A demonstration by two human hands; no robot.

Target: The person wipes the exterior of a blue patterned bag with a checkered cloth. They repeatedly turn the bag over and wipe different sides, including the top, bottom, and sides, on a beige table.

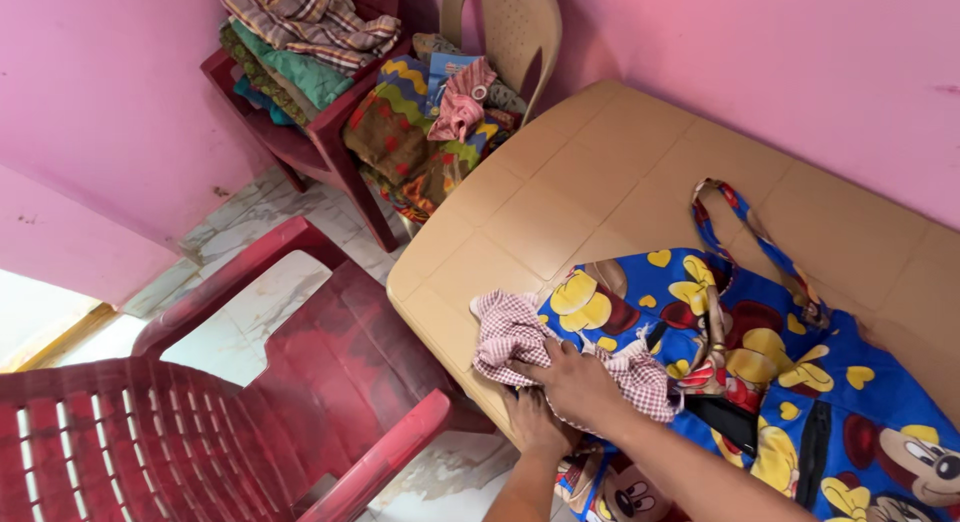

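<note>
The right hand (575,377) is pressing flat on a small pink-and-white checked cloth (520,337), fingers spread rather than closed in a grip, pinning it for smoothing. The left hand (535,422) is curling at the beige plastic table (600,182) edge just beneath it, its grip hidden, so I cannot tell what it holds. The crumpled cloth is lying on that table's near corner, overlapping a blue cartoon-print fabric bag (800,382). Beside the table, a red plastic chair (250,402) is standing.

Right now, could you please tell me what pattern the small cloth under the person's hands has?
The small cloth has a fine pink-and-white check, seen in the head view.
</note>
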